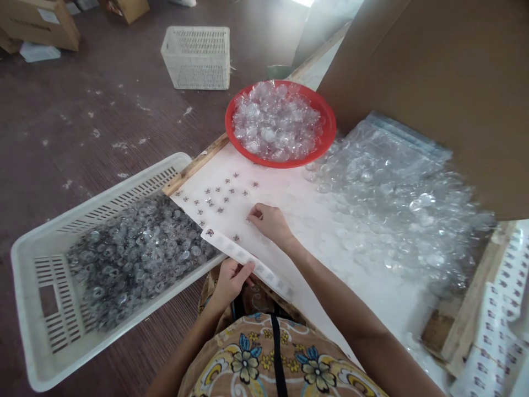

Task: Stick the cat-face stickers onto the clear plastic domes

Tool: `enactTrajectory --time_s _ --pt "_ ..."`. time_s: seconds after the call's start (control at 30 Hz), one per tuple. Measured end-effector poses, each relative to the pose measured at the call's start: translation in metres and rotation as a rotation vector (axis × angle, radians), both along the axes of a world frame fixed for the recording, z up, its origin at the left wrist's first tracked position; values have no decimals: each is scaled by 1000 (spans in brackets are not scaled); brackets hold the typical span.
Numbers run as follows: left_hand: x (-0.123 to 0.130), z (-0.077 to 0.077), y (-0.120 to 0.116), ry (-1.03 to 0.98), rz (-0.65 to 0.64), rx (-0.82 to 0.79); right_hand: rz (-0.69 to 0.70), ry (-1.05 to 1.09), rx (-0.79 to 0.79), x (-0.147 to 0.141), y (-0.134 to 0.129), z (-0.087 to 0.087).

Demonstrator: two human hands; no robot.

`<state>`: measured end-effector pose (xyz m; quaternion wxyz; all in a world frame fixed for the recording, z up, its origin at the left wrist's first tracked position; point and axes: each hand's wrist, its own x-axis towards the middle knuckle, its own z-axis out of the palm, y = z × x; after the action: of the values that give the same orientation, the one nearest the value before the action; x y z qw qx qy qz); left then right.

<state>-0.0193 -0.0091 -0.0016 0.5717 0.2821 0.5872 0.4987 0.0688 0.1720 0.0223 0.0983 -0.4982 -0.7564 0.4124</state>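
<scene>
My left hand (233, 279) pinches the edge of a white sticker strip (243, 258), which lies slantwise along the near edge of the white table (306, 212). One dark printed sticker (210, 232) shows at the strip's far left end. Above the table, my right hand (268, 221) is closed with thumb and forefinger together; what they hold is too small to make out. Several small dark-printed pieces (220, 210) are scattered on the table to the left of my right hand. Clear round plastic pieces (372, 193) are heaped at the right.
A red basin (330, 138) of clear plastic pieces stands at the table's far edge. At the left, a white basket (31, 331) holds many clear pieces. Cardboard (446, 99) rises at the right, near printed sheets (490, 331). Another basket (201, 58) is on the floor.
</scene>
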Motion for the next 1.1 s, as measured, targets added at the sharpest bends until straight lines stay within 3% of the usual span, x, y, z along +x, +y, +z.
enactTrajectory --time_s 0.2,0.4,0.53,0.7,0.97,1.1 --pt "0 -3 -1 5 0 5 77 -223 159 -10 -12 4" --pt "1 -1 1 13 3 9 85 -243 177 -11 -14 9" --pt "2 2 5 22 -2 2 103 -38 177 -21 -25 30" --pt "3 4 9 44 -19 -17 166 258 -128 -43 -37 51" --pt "1 6 14 44 -44 -51 143 259 147 -44 -54 48" --pt "0 5 14 34 -49 -75 84 486 154 -35 -43 41"
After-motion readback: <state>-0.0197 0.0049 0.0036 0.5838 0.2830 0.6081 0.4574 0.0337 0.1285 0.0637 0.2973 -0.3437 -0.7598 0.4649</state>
